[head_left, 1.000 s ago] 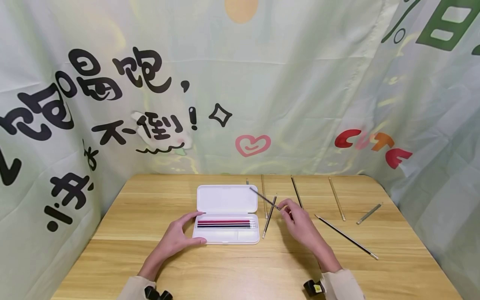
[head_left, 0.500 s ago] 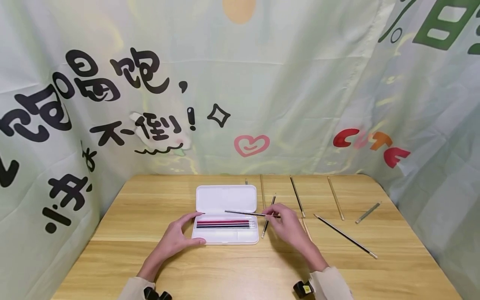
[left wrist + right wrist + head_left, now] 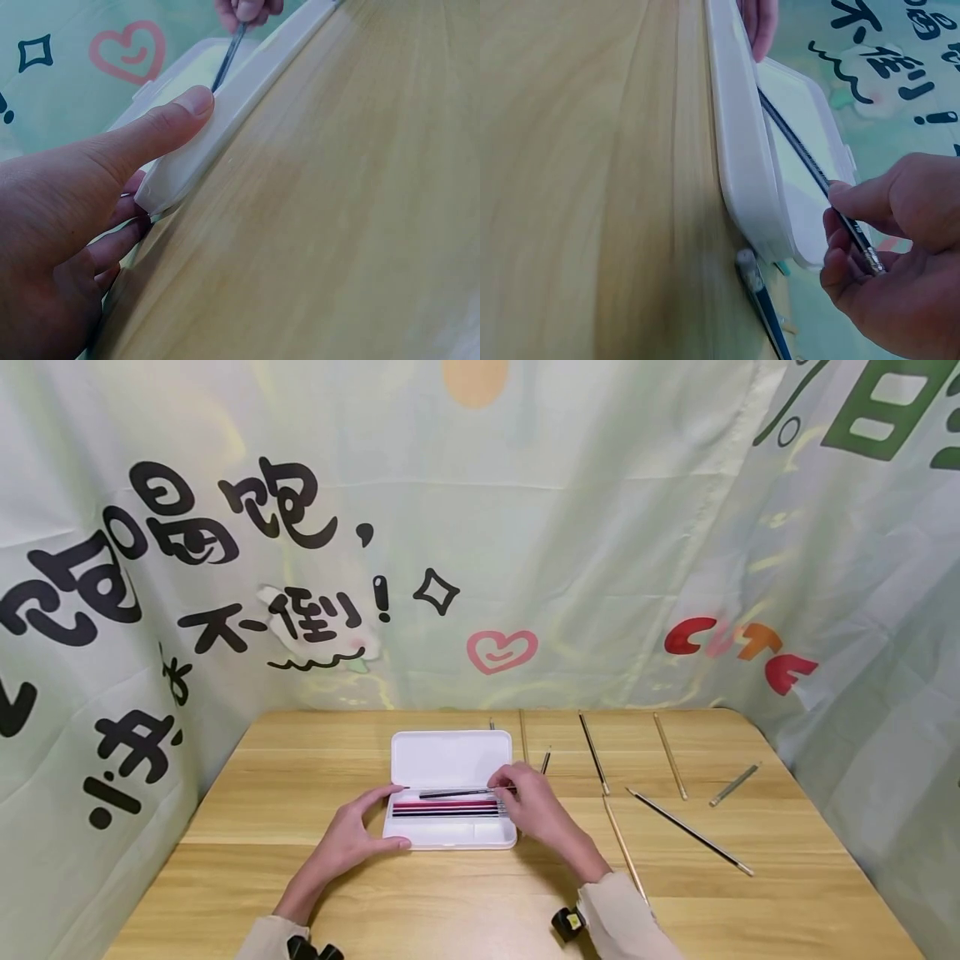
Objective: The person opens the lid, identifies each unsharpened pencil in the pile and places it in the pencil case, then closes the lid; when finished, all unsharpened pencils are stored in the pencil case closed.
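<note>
A white pencil case (image 3: 431, 835) lies with its lid (image 3: 450, 757) folded back. Inside it, red and dark pencils (image 3: 442, 810) lie side by side. My left hand (image 3: 356, 831) grips the case's left end, the thumb at the front edge and the fingers round the side and back. In my right hand (image 3: 536, 806), a black pencil (image 3: 799, 150) is pinched between thumb and fingers near its silver eraser end. In the head view this pencil lies nearly level over the back of the tray, its tip pointing left. The right fingers cover its eraser end there.
Right of the case, several loose pencils are scattered: a black one (image 3: 594, 752), a wooden one (image 3: 670, 756), a short grey one (image 3: 735, 785), a longer black one (image 3: 690, 832) and another wooden one (image 3: 624, 847). A printed curtain (image 3: 600, 568) hangs behind the table (image 3: 247, 793).
My right hand has carried the black pencil left and down from beside the case to over its tray, turning it level. The left hand keeps its grip on the case.
</note>
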Tool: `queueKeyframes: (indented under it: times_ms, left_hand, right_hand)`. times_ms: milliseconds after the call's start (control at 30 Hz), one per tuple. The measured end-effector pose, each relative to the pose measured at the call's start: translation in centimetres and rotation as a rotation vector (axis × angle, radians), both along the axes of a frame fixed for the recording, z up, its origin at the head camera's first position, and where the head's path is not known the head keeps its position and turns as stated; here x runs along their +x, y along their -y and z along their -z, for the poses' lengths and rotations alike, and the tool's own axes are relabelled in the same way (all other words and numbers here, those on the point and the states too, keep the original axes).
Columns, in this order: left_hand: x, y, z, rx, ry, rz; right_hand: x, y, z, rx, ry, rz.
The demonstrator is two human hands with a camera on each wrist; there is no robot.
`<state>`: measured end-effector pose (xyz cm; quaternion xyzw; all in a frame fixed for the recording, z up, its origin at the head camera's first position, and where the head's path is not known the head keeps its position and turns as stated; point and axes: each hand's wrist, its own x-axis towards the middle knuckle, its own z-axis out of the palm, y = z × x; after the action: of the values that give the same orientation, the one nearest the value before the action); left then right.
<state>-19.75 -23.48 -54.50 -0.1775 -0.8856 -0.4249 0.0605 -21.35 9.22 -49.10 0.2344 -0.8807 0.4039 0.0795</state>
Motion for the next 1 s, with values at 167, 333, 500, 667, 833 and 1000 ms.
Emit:
queueKeyframes:
  times_ms: [167,333,500,667,833,1000]
  left_hand:
    - [0.0,0.0,0.1,-0.004,0.006,-0.003]
    - [0.0,0.0,0.1,0.003,0.014,-0.005]
    - [0.0,0.0,0.0,0.004,0.021,-0.009]
    - [0.0,0.0,-0.1,-0.004,0.016,-0.009]
    - [0.2,0.0,-0.3,0.001,0.023,-0.01]
    - [0.2,-0.1,-0.4,0.01,0.051,-0.015]
  right_hand:
    - [-0.5,1.2,0.2,0.048,-0.02,-0.019]
    - [-0.8,2.2,0.5,0.039,-0.048,0.012]
    - [-1.0,2.9,1.0,0.047,-0.07,0.031]
    - [-1.0,3.2,1.4,0.069,-0.089,0.049]
    - [-1.0,3.2,1.5,0.062,-0.085,0.05]
    - [-0.9,3.1,1.6,0.057,-0.08,0.045]
